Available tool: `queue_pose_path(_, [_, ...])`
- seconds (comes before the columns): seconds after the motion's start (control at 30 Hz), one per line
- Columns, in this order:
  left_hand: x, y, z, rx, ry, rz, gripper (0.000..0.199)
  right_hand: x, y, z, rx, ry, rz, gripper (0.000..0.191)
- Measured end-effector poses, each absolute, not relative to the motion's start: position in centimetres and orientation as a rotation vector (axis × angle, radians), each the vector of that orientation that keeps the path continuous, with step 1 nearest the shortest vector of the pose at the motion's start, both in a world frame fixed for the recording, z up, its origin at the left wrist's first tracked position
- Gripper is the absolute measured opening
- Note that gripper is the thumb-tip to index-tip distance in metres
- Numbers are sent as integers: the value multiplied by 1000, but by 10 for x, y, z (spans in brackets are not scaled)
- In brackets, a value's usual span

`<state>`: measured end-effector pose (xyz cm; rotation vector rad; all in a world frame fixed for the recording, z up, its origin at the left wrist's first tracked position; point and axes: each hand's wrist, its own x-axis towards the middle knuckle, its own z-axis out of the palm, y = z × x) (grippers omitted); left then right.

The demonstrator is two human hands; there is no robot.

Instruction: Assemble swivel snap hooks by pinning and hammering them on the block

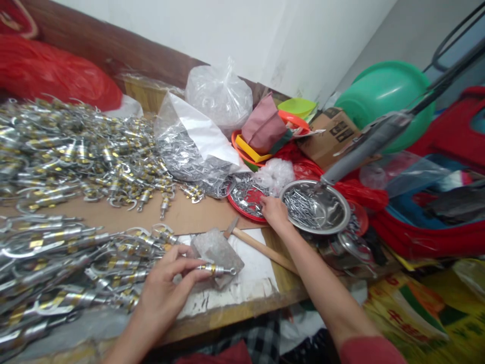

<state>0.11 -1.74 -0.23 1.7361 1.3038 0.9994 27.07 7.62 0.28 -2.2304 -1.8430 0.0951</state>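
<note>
My left hand (pixel 172 280) pinches a small silver and gold metal fitting (pixel 215 270) between thumb and fingers, its ring-shaped end pointing right. The fitting is over a grey stone block (pixel 219 253) near the front of the table. My right hand (pixel 275 212) is at the right side of a red plate (pixel 237 210) of small metal pieces. Its fingertips are closed together; what they hold, if anything, is too small to make out. Beside this hand stands a steel bowl (pixel 344 215) with many thin metal pins (pixel 301 206). A wooden-handled hammer (pixel 261 247) lies between block and right forearm.
Heaps of similar fittings (pixel 76 151) cover the left of the table. Behind the plate are a plastic bag of metal parts (pixel 180 151) and a cardboard box (pixel 329 134). A grey pole (pixel 367 144) slants over the bowl, before a green basin (pixel 390 101).
</note>
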Motion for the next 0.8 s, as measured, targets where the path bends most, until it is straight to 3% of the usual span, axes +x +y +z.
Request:
queue_pose_path(0.17, [-1, -22, -1, 1800, 1269, 990, 13, 270, 115, -3, -2365, -1815, 157, 30])
queue_pose_path(0.3, [-1, -24, 0, 1764, 1263, 1027, 12, 265, 110, 7, -2264, -1811, 250, 24])
queue_pose_path(0.53, [4, -23, 2, 1651, 1374, 1037, 21, 200, 20, 29, -1759, -1798, 552, 14])
queue_pose_path(0.63, [7, -21, 3, 1626, 1414, 1033, 30, 173, -16, 26, -1226, -1646, 872, 7])
queue_pose_path(0.8, [7, -22, 6, 1695, 1286, 1068, 25, 164, -29, 19, -1043, -1447, 1078, 15])
